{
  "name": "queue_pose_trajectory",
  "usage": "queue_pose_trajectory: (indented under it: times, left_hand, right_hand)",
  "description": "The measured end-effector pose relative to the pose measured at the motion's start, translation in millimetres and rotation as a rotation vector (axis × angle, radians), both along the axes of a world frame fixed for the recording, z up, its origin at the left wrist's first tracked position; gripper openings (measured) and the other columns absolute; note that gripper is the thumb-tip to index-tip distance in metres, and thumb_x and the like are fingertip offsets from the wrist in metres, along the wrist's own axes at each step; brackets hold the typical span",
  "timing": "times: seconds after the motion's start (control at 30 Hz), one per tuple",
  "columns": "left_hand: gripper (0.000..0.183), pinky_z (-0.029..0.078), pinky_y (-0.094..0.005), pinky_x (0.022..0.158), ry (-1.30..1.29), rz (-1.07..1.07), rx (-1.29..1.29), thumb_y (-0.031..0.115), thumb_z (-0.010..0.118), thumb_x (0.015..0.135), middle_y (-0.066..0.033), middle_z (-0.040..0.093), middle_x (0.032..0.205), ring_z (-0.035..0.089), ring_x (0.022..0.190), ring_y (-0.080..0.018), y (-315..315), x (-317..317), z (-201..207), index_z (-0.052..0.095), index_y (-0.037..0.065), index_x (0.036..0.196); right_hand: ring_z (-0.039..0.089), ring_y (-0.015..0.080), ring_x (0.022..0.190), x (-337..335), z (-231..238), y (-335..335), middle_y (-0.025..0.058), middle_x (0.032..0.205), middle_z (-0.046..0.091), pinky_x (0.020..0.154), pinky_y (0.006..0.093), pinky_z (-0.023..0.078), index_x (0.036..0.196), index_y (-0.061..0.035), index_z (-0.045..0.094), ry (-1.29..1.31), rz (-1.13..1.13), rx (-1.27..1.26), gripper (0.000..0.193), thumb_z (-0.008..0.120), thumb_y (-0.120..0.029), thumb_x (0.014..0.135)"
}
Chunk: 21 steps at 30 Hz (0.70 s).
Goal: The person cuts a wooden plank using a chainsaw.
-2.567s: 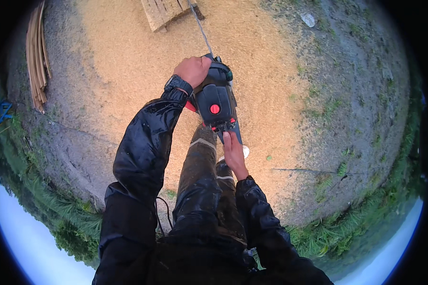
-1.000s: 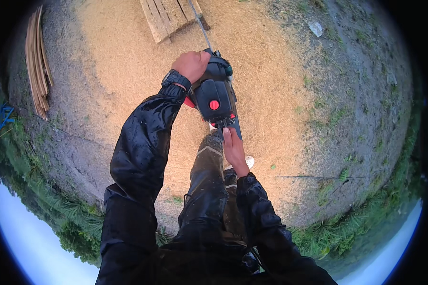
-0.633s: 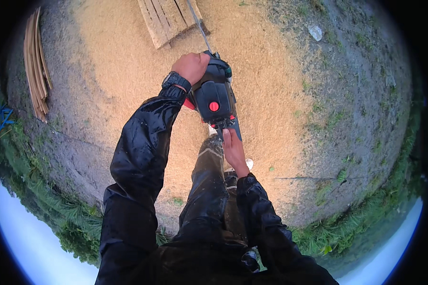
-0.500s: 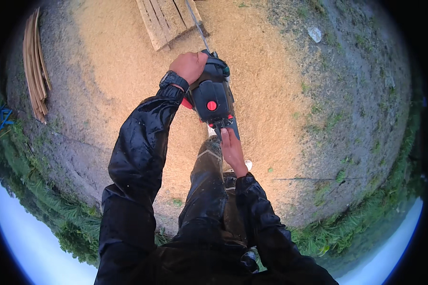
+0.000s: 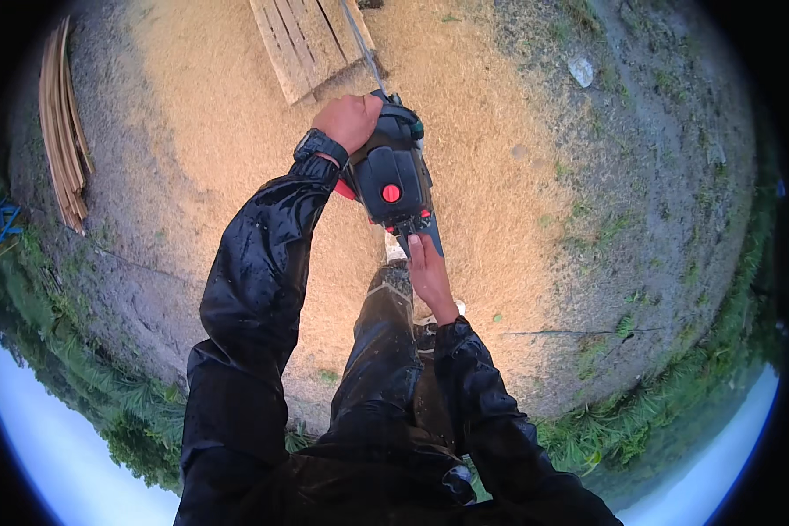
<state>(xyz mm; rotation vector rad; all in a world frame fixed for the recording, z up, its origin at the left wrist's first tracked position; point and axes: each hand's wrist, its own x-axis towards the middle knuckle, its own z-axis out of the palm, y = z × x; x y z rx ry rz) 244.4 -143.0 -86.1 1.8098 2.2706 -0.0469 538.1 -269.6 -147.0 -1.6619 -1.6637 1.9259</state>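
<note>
Between my hands is a chainsaw [image 5: 393, 175] with a black body, a red round knob on its cover and red parts at the side. Its guide bar [image 5: 359, 39] points away from me, up to the wooden boards [image 5: 300, 48] at the far edge. My left hand [image 5: 349, 121] is closed around the front handle, with a dark watch on that wrist. My right hand [image 5: 428, 272] grips the rear handle, its thumb lying along the top. The fingers under the handle are partly hidden. Whether the bar touches the boards I cannot tell.
Sawdust [image 5: 237, 131] covers the ground around my boots and the boards. A stack of long wooden strips [image 5: 64, 131] lies at the far left, near a blue object [image 5: 4, 226]. At the far right a pale lump [image 5: 580, 71] rests on grey soil. Green plants [image 5: 149, 403] border the ground.
Both hands keep their grip on the chainsaw. The boards and ground sit slightly lower in the picture, and the near boot shows a little more.
</note>
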Motion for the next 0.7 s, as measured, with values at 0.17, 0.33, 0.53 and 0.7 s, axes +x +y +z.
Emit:
queue_pose_trajectory:
  times: [0.17,0.33,0.53,0.7]
  left_hand:
    - [0.023,0.056,-0.0553,0.071,-0.013,-0.061,0.066,0.022,0.047,0.095,-0.0248,0.070,0.090,0.069,0.082,-0.0453,18,-27,-2,0.064,0.005,0.093]
    - [0.024,0.056,-0.0557,0.071,-0.023,-0.022,0.056,0.021,0.047,0.096,-0.0242,0.070,0.092,0.069,0.083,-0.0456,24,-29,-8,0.064,0.005,0.093]
    - [0.032,0.055,-0.0559,0.076,-0.052,0.012,0.030,0.026,0.044,0.098,-0.0232,0.071,0.094,0.069,0.087,-0.0450,35,-46,-1,0.066,0.004,0.093]
    - [0.039,0.054,-0.0558,0.082,-0.252,0.276,-0.044,0.031,0.040,0.099,-0.0236,0.071,0.100,0.067,0.093,-0.0467,54,-51,30,0.067,0.003,0.096]
  right_hand:
    - [0.059,0.0376,0.083,-25,11,22,0.0224,0.090,0.063,0.076,0.0469,0.047,0.124,-0.0027,0.057,0.000,0.004,-0.044,0.052,0.040,-0.048,0.107]
    - [0.062,0.0528,0.101,-30,12,29,0.0324,0.101,0.067,0.086,0.0550,0.046,0.126,-0.0039,0.056,-0.042,0.033,-0.073,0.052,0.039,-0.049,0.106]
    - [0.058,0.0231,0.068,-46,12,33,0.0150,0.080,0.060,0.066,0.0386,0.046,0.122,-0.0008,0.058,-0.007,0.004,-0.002,0.051,0.041,-0.047,0.108]
    - [0.061,0.0541,0.103,-66,23,58,0.0329,0.104,0.067,0.088,0.0560,0.045,0.127,-0.0046,0.056,-0.060,0.022,-0.068,0.053,0.038,-0.050,0.106]
